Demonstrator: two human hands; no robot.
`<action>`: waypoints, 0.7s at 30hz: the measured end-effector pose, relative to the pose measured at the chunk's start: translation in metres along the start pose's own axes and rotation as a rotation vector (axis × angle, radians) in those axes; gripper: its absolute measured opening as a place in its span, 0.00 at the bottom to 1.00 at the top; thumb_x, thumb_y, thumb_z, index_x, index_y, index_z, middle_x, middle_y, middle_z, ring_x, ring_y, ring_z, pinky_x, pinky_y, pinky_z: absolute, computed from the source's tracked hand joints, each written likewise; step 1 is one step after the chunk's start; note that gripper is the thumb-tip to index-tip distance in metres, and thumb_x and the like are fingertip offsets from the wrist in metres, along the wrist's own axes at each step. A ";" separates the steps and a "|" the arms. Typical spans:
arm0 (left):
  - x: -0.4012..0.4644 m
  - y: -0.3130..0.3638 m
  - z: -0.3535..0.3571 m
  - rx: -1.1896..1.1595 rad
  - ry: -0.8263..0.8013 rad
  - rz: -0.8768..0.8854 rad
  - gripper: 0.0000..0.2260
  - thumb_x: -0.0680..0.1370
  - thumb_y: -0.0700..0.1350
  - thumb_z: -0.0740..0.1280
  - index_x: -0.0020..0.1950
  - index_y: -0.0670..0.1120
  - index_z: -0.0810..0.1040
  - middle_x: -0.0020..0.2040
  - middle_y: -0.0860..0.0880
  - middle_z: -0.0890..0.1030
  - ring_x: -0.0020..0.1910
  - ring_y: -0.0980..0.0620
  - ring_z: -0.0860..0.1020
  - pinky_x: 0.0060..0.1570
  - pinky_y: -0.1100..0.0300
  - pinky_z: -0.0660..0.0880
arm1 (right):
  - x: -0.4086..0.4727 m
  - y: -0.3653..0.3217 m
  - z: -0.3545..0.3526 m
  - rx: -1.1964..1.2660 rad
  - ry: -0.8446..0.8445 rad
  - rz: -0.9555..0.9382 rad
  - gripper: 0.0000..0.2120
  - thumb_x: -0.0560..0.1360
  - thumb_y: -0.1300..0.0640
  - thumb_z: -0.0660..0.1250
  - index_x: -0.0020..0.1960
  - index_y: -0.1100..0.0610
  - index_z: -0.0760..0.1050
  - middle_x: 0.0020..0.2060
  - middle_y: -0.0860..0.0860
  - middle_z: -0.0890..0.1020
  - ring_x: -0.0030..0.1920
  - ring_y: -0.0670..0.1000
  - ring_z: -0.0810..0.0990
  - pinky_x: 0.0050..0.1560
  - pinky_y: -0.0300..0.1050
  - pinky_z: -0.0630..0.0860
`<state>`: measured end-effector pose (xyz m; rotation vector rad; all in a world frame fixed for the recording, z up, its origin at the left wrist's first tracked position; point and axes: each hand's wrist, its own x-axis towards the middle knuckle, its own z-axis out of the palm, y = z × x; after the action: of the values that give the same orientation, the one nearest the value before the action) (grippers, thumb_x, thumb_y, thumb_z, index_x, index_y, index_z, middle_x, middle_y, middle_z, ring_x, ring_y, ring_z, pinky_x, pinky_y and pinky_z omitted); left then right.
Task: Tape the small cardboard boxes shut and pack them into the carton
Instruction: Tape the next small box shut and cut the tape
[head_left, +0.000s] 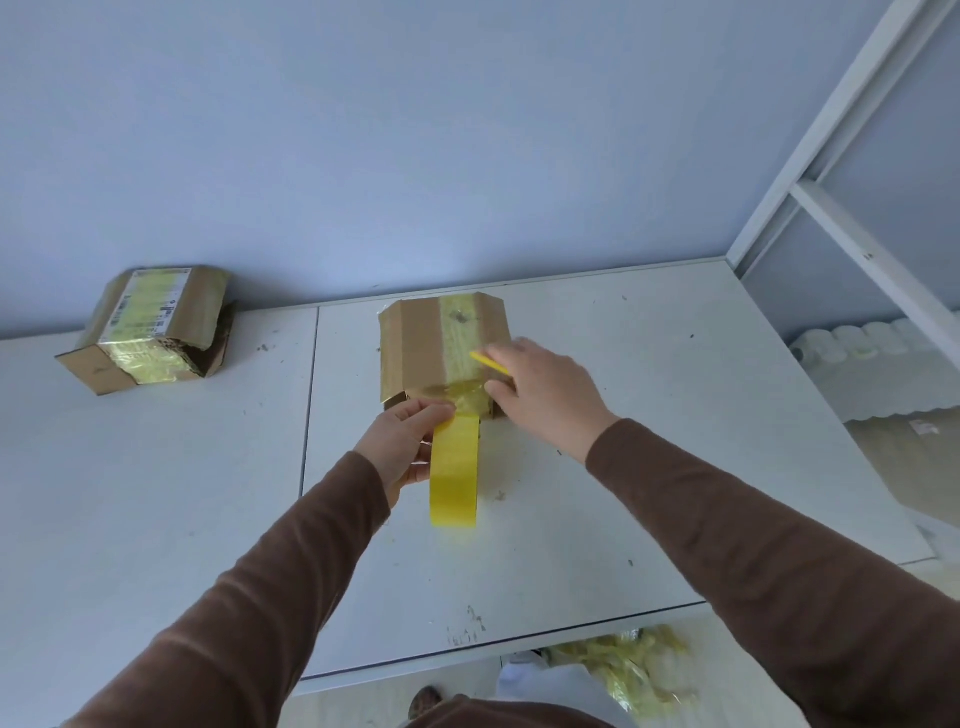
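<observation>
A small cardboard box (415, 343) stands in the middle of the white table (623, 415), with a yellowish tape strip running down its top and over its near edge. My left hand (402, 447) grips a yellow tape roll (454, 470) just below the box's near side; tape runs from the roll up onto the box. My right hand (545, 395) holds a thin yellow cutter (488, 362) over the box's right near corner, by the tape. A second small box (150, 327), taped and with a label, lies at the far left, one end flap open.
A white shelf frame (852, 218) rises at the right, with white rolls (862, 343) on a lower level. Crumpled yellow tape scraps (628, 660) lie on the floor below the table's near edge. A seam (310, 395) splits the table in two.
</observation>
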<state>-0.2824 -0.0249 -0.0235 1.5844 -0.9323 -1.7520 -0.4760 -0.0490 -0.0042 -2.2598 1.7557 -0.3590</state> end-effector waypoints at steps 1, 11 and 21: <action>-0.001 0.001 0.000 0.023 0.000 0.005 0.09 0.81 0.46 0.68 0.58 0.45 0.82 0.42 0.47 0.79 0.35 0.51 0.77 0.37 0.59 0.77 | 0.003 -0.002 0.009 0.021 -0.033 -0.001 0.15 0.83 0.50 0.60 0.69 0.44 0.72 0.55 0.50 0.77 0.49 0.58 0.80 0.46 0.50 0.75; -0.029 0.000 -0.014 0.184 -0.021 0.063 0.05 0.80 0.42 0.70 0.55 0.46 0.83 0.38 0.47 0.77 0.28 0.53 0.75 0.30 0.60 0.78 | 0.010 -0.004 0.036 -0.015 0.190 0.006 0.13 0.82 0.42 0.62 0.59 0.48 0.77 0.46 0.46 0.73 0.36 0.52 0.74 0.34 0.43 0.68; -0.036 -0.010 -0.034 0.324 -0.028 0.247 0.07 0.72 0.40 0.77 0.47 0.45 0.82 0.55 0.50 0.83 0.59 0.54 0.78 0.64 0.60 0.69 | 0.008 0.001 0.048 -0.057 0.208 -0.041 0.20 0.75 0.37 0.70 0.59 0.48 0.73 0.49 0.46 0.69 0.40 0.49 0.74 0.32 0.44 0.72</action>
<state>-0.2438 0.0062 -0.0128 1.5602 -1.4188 -1.5104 -0.4585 -0.0547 -0.0495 -2.3756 1.8410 -0.5786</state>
